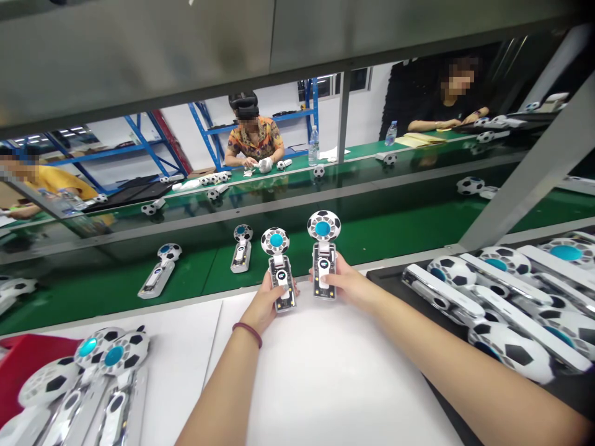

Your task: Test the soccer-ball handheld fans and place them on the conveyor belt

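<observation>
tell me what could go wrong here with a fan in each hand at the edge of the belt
1. Each fan is held by its handle only, the left hand on one fan, the right hand on the other. The heavy-looking heads stand free above, so either might tip or slip from the fingers.
2. The two heads stand close together and may knock.
3. The right forearm lies beside the crowded tray of fans and could nudge them.

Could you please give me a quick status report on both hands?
Left hand grips one football-head fan. Right hand grips another fan. Both upright at green belt edge.
</observation>
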A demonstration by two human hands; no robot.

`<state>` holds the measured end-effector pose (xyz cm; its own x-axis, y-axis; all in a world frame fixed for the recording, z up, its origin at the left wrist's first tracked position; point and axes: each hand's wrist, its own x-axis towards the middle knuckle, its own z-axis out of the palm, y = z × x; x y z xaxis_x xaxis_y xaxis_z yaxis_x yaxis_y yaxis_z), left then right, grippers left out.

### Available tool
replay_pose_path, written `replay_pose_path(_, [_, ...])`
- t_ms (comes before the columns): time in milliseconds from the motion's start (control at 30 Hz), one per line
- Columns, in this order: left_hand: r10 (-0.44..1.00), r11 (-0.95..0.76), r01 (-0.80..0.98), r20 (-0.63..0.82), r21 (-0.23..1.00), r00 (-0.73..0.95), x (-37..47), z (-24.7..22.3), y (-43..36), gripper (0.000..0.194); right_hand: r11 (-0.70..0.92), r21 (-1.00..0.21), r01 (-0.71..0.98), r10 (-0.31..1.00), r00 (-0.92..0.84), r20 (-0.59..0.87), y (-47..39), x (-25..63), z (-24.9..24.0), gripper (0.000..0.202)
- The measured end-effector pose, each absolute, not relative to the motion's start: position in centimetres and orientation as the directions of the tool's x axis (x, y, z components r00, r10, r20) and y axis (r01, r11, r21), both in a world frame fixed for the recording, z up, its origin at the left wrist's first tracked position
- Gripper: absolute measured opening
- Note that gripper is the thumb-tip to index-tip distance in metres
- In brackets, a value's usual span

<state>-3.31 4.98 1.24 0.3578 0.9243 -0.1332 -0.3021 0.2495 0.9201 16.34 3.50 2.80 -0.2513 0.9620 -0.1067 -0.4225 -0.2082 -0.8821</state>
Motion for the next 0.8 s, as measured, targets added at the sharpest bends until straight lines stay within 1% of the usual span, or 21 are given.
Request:
replay_pose_path(200, [0.925, 0.244, -0.296, -0.13, 0.924, 0.357, -3.42, 0.83, 5.22, 0.054, -0.214, -0.892, -0.398, 0.952, -0.288, -0.1, 3.47, 16.38, 2.64, 0.06])
replay_pose_path(567, [0.924, 0.241, -0.314, -0.119, 0.918, 0.362, -3.48, 0.47, 5.34, 0.051, -0.207, -0.909, -0.363, 0.952, -0.288, -0.102, 3.36, 16.33, 2.73, 0.058])
replay_pose_path(800, [0.926, 0.246, -0.304, -0.13, 0.92, 0.356, -3.46, 0.58, 5.33, 0.051, -0.178, -0.915, -0.362, 0.952, -0.299, -0.067, 3.43, 16.51, 2.35, 0.056])
